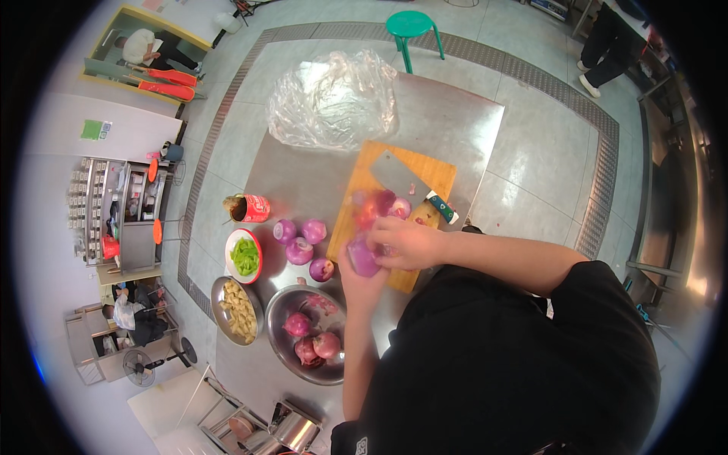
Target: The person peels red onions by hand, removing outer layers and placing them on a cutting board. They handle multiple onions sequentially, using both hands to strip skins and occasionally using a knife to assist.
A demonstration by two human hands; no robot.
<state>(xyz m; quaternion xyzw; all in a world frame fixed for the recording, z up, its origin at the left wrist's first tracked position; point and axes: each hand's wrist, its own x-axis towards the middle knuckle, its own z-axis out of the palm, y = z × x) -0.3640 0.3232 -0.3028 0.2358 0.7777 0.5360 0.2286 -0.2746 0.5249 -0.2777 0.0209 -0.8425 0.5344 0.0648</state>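
A purple-red onion rests in my left hand, over the near left edge of the wooden cutting board. My right hand has its fingers bent against the same onion, from the other side. Beyond my fingers a heap of red onion skins lies on the board, partly blurred. A cleaver with a green handle lies flat across the board. Several peeled onions sit on the steel table left of the board. Unpeeled onions and skin scraps lie in a steel bowl.
Left on the steel table stand a red can, a red-rimmed bowl of green pepper pieces and a metal dish of pale yellow chunks. A clear plastic bag covers the far end. Beyond stands a green stool.
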